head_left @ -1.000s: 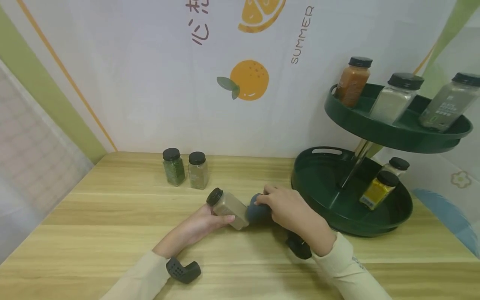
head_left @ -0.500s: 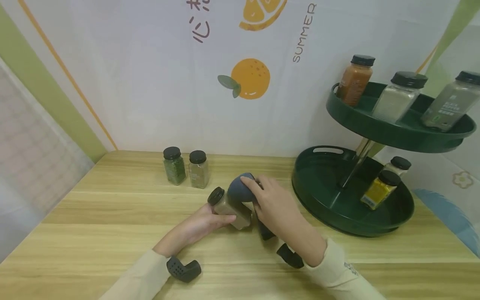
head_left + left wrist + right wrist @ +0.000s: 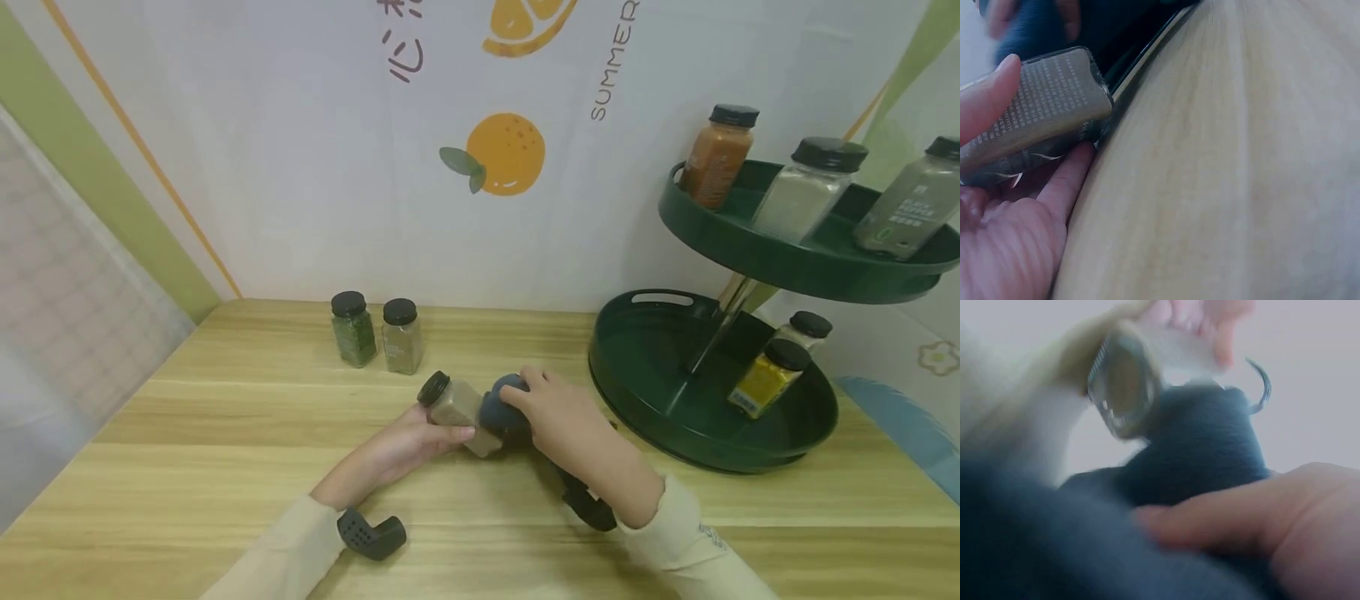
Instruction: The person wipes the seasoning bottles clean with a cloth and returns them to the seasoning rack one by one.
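Left hand [image 3: 416, 435] grips jar [image 3: 454, 405], tilted, over table [image 3: 262, 400], in from back edge; right hand [image 3: 562, 415] clutches blue cloth [image 3: 496, 409] at jar's side. Hard wiping could twist jar from thumb-and-finger hold.

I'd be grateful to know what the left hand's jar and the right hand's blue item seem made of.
The jar: smooth, clear glass or plastic, undecided; its tan contents show through.

The blue item: probably soft, matte fabric, given its bunched shape and finely lined surface.
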A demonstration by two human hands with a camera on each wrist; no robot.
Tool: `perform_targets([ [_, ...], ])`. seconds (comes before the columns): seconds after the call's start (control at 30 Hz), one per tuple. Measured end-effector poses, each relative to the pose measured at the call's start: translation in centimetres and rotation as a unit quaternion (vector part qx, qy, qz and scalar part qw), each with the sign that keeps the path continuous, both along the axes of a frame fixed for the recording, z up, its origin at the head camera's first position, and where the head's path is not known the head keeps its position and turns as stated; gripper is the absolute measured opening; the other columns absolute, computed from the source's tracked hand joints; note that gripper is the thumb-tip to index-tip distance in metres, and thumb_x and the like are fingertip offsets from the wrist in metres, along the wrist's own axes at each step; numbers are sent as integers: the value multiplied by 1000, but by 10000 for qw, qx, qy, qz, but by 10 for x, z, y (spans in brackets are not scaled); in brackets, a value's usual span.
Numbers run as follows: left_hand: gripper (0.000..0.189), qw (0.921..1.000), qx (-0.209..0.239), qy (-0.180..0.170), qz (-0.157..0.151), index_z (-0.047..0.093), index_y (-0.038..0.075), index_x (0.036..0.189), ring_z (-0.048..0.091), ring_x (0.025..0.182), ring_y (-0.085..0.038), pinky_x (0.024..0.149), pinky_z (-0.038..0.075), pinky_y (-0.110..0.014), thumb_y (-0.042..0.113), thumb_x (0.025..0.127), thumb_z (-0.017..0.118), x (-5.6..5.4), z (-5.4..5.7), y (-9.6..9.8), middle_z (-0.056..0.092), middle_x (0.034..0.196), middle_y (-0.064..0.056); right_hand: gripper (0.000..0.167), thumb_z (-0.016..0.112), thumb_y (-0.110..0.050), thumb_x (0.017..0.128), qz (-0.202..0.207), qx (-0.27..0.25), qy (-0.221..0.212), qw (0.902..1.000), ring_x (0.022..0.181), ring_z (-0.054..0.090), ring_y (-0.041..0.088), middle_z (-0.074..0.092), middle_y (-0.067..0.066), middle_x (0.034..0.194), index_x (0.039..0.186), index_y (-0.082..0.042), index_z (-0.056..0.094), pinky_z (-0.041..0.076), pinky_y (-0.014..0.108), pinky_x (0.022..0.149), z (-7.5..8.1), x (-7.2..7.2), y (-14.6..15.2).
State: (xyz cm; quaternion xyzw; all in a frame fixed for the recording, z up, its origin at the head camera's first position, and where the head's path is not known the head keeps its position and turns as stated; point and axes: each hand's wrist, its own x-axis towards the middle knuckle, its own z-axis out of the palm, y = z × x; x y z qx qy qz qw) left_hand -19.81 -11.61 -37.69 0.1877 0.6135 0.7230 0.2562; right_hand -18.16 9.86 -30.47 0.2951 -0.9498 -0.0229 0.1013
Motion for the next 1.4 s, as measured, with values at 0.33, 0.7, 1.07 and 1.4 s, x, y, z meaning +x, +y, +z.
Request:
perform_targets([
  [0.33,62,9994,-318,134,-83,26,6,140,41,130,-27,111,30,-40,9,88,60,4,1,0,39,140,-17,40,67,2,77,-210,374,-207,9989,84,60,23,61,5,99,108,-22,66,52,34,59,-1,-13,20],
  [0.7,60,9995,-152,263,-109,31,6,140,50,120,-16,101,41,-28,8,88,60,3,2,3,47,136,-10,45,68,-9,81,479,-1109,1162,9858,94,62,25,59,11,111,122,-13,49,55,35,61,0,1,-4],
  [1.07,63,9993,-142,294,-182,30,6,143,46,124,-16,103,40,-30,4,87,60,0,5,5,41,143,-12,46,72,2,74,1264,-792,130,9887,105,55,28,53,12,119,111,-20,56,53,38,81,5,3,3],
  [1.4,57,9984,-470,297,-47,34,5,135,49,116,-16,101,39,-32,13,87,63,2,5,2,49,128,-9,34,69,7,72,816,25,-213,9964,94,52,22,58,5,105,87,-23,62,49,31,67,10,2,13],
])
